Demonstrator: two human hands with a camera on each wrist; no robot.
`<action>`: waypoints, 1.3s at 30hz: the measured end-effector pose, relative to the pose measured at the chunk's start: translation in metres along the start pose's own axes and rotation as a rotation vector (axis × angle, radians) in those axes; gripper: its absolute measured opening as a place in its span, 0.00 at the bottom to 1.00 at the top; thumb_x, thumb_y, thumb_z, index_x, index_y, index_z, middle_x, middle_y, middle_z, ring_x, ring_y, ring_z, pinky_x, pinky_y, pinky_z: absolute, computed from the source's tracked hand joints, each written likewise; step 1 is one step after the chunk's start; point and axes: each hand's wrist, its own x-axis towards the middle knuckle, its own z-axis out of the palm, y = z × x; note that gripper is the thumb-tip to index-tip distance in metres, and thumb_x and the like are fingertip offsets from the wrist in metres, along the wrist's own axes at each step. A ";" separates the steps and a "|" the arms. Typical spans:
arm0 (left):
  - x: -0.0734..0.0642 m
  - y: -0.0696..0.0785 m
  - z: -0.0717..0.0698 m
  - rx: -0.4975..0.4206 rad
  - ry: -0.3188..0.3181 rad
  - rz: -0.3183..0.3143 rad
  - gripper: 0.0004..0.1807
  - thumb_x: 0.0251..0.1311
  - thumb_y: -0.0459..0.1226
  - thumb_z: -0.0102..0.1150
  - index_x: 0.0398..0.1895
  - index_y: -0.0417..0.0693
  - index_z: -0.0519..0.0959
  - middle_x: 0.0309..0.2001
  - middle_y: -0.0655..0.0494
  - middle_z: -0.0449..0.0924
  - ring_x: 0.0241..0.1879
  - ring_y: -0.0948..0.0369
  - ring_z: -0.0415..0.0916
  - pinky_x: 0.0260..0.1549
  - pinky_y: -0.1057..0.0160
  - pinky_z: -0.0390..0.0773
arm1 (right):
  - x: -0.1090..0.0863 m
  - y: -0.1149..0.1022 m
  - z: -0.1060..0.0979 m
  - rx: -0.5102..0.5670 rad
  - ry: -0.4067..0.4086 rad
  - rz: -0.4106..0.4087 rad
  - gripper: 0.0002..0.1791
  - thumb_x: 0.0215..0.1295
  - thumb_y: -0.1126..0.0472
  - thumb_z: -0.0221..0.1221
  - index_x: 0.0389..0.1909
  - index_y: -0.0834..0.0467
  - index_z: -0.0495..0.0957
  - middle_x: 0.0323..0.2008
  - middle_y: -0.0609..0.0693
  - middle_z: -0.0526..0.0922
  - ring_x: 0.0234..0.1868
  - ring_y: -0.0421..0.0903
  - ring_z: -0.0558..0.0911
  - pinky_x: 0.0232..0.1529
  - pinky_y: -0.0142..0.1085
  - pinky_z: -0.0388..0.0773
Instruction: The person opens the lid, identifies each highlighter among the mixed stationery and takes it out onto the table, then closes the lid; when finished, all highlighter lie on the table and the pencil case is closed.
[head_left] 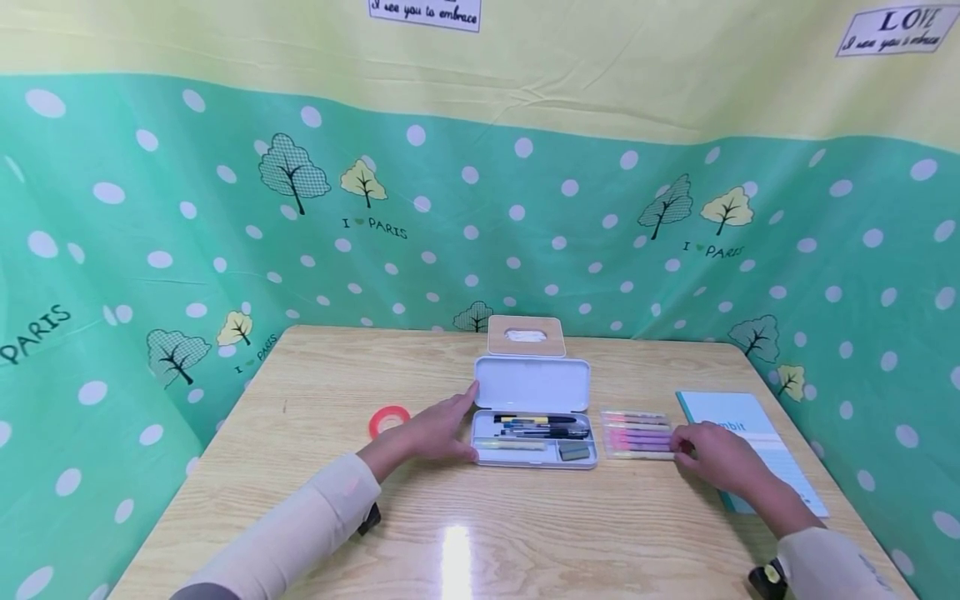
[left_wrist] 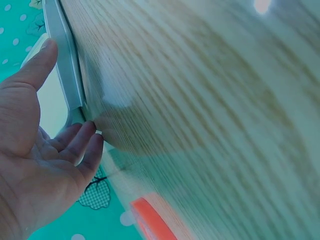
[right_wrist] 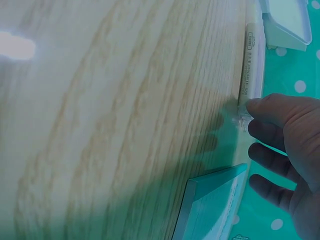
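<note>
An open white pencil case (head_left: 533, 385) stands on the table, its lid raised and several pens and a grey eraser (head_left: 573, 451) inside. My left hand (head_left: 444, 427) is at its left side, thumb and fingers spread along the edge. In the left wrist view, that hand (left_wrist: 47, 145) shows an uncovered palm beside the case wall (left_wrist: 67, 55). To the right lies a clear pack of pink, purple and pale highlighters (head_left: 637, 437). My right hand (head_left: 716, 454) touches its right end. The right wrist view shows the thumb (right_wrist: 272, 107) against the pack, other fingers loosely bent.
Behind the case stands a tissue box (head_left: 551, 340) with a wooden-looking top. A red tape roll (head_left: 390, 411) lies left of the case, partly behind the left forearm. A light blue notebook (head_left: 772, 442) lies under and beyond the right hand, near the table's right edge.
</note>
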 end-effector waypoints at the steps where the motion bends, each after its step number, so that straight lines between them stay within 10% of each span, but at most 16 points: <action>1: 0.000 0.000 0.000 -0.001 0.002 0.001 0.68 0.55 0.58 0.72 0.83 0.53 0.31 0.84 0.50 0.43 0.82 0.50 0.48 0.79 0.50 0.57 | 0.000 0.000 0.000 0.002 0.001 0.004 0.05 0.60 0.59 0.71 0.34 0.50 0.84 0.28 0.41 0.80 0.30 0.41 0.72 0.34 0.39 0.79; 39: -0.001 0.001 0.000 0.011 0.012 0.018 0.67 0.56 0.56 0.72 0.84 0.49 0.33 0.82 0.45 0.49 0.80 0.49 0.53 0.78 0.51 0.59 | 0.035 -0.076 -0.015 0.088 0.090 -0.135 0.06 0.64 0.60 0.68 0.41 0.51 0.88 0.33 0.42 0.86 0.34 0.38 0.76 0.39 0.38 0.82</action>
